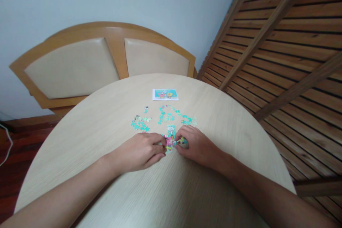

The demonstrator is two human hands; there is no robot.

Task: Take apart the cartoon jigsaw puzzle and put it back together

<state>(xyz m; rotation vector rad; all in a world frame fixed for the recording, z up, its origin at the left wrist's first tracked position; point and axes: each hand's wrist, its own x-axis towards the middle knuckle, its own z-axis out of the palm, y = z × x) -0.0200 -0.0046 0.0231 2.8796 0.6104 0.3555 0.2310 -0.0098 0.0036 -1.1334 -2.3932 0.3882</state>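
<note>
A partly joined jigsaw puzzle (pixel 171 130) lies on the table between my hands, printed with cartoon figures in turquoise, pink and yellow. My left hand (pixel 144 150) has its fingers curled together on the left edge of this joined part. From the other side, my right hand (pixel 196 143) pinches a small jigsaw section (pixel 182 141) with yellow and turquoise print, at the right edge of the joined part. Whether that section is locked to the rest is hidden by the fingers. Loose jigsaw pieces (pixel 140 123) lie beyond my left hand.
More loose pieces (pixel 166 117) spread in an arc beyond the puzzle. Farther back is a reference picture card (pixel 165 94) with two cartoon figures. The round wooden table (pixel 224 114) meets a padded chair back (pixel 72 67) and stands beside a slatted wooden panel (pixel 283 42).
</note>
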